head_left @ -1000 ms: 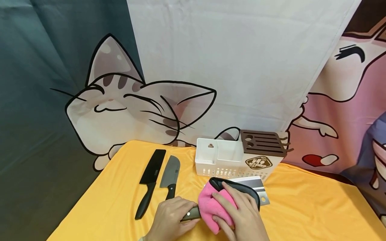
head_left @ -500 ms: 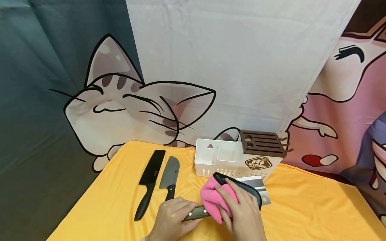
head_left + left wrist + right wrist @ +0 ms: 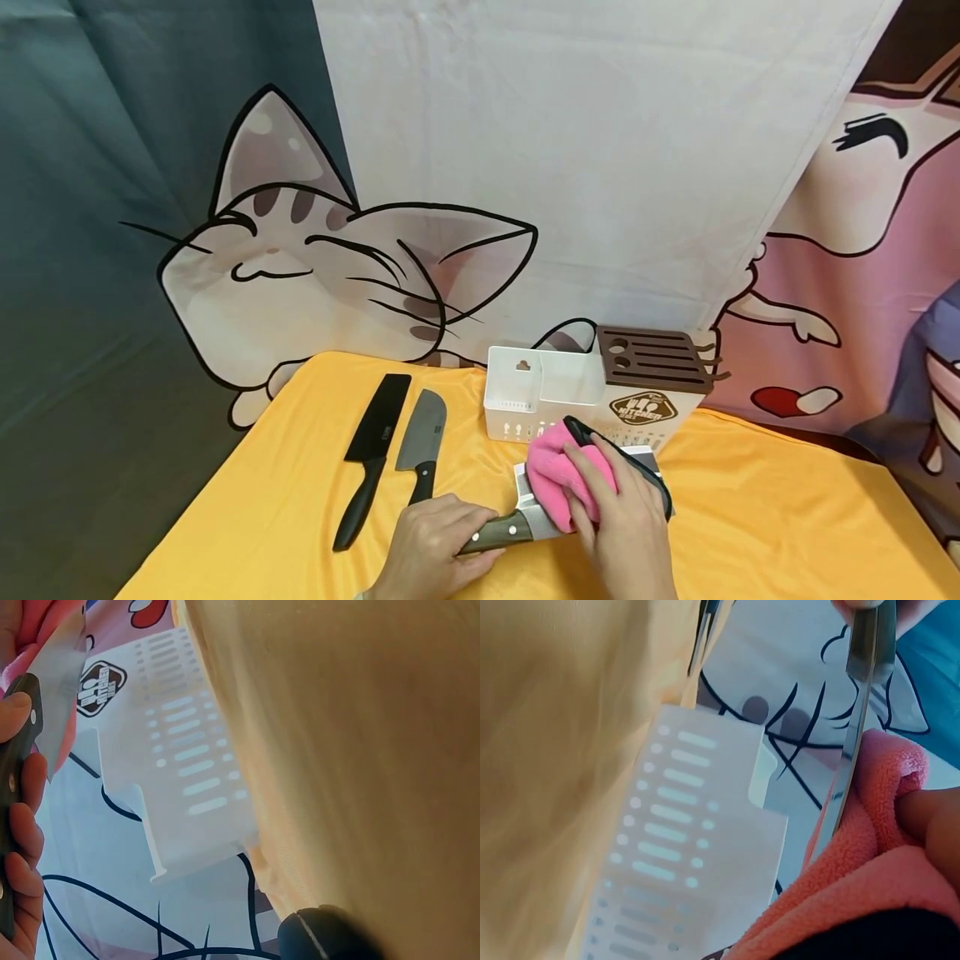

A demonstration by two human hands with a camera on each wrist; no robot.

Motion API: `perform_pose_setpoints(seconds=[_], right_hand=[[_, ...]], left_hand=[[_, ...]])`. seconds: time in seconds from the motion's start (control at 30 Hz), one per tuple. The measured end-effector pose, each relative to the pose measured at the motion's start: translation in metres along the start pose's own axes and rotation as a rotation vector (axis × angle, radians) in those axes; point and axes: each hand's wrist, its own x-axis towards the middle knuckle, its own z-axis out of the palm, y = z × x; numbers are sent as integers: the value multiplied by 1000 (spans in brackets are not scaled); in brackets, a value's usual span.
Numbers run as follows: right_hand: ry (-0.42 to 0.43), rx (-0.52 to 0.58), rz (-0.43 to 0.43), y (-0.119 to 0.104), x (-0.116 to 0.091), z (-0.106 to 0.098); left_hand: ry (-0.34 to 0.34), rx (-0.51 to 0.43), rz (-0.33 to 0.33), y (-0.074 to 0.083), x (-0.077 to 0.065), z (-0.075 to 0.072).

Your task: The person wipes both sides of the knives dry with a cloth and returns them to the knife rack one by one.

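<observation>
up along the blade and away from the handle, the pink cloth [image 3: 553, 482] had slid since the earlier frames, so that bare metal showed beside the green handle [image 3: 495, 534] where cloth had covered it. that blade belonged to a cleaver [image 3: 543, 523], held tilted above the near part of the table [image 3: 787, 508], in front of the rack. the left hand [image 3: 431, 542] gripped its handle, fingers curled right round, as the left wrist view also showed. the right hand [image 3: 628, 527] pinched the cloth over the blade, fingers bent across the pink side, dark edging showing past them. a corner of the blade stuck out beyond the cloth.

behind the hands stood a white rack [image 3: 572, 411] with a brown slotted lid [image 3: 652, 381] over its right end. to the left, side by side and slightly apart, lay an all-black knife [image 3: 372, 442] and a grey-bladed knife [image 3: 424, 427] with a black handle. a cartoon cat backdrop [image 3: 600, 167] hung beyond the table.
</observation>
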Motion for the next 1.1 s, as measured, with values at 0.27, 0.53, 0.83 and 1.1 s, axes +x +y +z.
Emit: perform_pose_setpoints(seconds=[0.27, 0.53, 0.83, 1.1], right_hand=[[29, 11, 69, 15, 2, -5], [27, 14, 170, 26, 4, -11], [35, -1, 286, 31, 4, -18], [49, -8, 303, 34, 3, -23]], left_hand=[[10, -7, -3, -1, 0, -2], [17, -4, -6, -2, 0, -3], [2, 0, -23, -2, 0, -6], [18, 8, -49, -4, 1, -9]])
